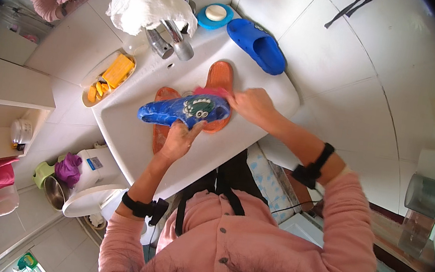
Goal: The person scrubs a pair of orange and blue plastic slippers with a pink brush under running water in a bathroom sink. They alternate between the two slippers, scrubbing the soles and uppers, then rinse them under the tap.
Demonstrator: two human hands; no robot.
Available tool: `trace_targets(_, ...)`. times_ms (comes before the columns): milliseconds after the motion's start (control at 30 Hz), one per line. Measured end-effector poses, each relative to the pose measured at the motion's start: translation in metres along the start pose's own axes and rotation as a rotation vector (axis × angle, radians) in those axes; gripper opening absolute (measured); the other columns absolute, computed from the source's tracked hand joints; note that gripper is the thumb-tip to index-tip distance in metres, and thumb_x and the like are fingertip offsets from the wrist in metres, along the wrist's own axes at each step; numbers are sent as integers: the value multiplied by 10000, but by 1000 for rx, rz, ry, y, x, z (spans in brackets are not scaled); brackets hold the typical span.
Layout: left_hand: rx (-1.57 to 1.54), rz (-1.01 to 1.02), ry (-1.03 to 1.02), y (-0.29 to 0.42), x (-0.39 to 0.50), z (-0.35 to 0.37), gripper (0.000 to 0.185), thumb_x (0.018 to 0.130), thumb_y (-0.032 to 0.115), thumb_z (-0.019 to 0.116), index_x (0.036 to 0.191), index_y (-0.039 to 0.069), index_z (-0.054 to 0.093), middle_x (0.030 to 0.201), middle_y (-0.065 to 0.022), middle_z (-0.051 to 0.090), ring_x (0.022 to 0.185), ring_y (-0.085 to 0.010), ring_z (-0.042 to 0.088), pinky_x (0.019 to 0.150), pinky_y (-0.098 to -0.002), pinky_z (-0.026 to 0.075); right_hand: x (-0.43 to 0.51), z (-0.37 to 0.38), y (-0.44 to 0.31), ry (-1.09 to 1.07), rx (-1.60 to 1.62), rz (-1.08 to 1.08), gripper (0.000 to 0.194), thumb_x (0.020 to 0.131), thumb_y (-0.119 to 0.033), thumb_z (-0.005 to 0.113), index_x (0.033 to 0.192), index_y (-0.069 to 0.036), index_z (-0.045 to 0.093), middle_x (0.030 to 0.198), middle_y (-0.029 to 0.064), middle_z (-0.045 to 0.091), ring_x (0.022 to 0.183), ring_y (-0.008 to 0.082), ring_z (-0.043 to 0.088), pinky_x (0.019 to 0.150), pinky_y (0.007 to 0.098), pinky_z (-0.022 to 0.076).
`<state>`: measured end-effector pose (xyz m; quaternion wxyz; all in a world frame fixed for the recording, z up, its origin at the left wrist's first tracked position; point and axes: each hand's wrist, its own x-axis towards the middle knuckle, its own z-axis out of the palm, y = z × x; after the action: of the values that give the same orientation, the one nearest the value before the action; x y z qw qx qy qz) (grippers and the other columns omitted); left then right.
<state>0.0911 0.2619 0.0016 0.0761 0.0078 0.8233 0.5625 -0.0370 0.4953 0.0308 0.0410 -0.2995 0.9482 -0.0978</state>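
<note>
My left hand grips a wet blue clog-style slipper by its near edge, holding it sideways over the white washbasin. A green cartoon decoration with round eyes sits on the slipper's upper, and whitish suds streak the blue surface. In my right hand is a pink-red scrubbing item, probably a brush, blurred and pressed against the slipper's far side. Below lie two orange slippers: one orange slipper to the right and another orange slipper to the left, both partly covered by the blue one.
Chrome faucet and a white cloth draped over it stand behind the basin. Another blue slipper and a blue soap dish rest on the right rim. Yellow soap pieces fill a dish at left. A toilet stands lower left.
</note>
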Motion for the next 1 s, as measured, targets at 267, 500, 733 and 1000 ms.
trace_targets(267, 223, 214, -65, -31, 18, 15, 271, 947, 151, 593, 1147, -31, 605, 1030, -178, 663, 917, -302, 610, 859, -383, 461, 7, -6, -94, -53, 204, -138, 562, 941, -516, 458, 701, -61, 686, 617, 151, 630, 605, 348, 646, 541, 449, 485)
trace_targets(500, -322, -21, 171, -16, 3, 3, 233, 953, 215, 601, 1018, -5, 641, 887, -103, 637, 808, -205, 559, 757, -346, 441, 1, -9, -34, 22, -65, -28, 309, 989, -360, 446, 1012, -143, 665, 653, 101, 637, 602, 308, 646, 531, 437, 501)
trace_targets(733, -792, -237, 223, 13, 10, -7, 281, 970, 275, 567, 1030, 10, 637, 921, 9, 632, 845, -83, 575, 786, -245, 451, 14, 31, -32, 149, 620, 467, 654, 1019, -486, 287, 715, -29, 642, 655, 179, 633, 702, 410, 621, 659, 483, 478)
trace_targets(1000, -841, -210, 413, -9, 13, -11, 248, 955, 249, 610, 964, 2, 590, 913, -26, 604, 853, -90, 564, 788, -267, 467, -30, 28, -35, 32, 141, 84, 491, 951, -472, 497, 698, -63, 598, 549, 119, 582, 536, 319, 605, 513, 423, 466)
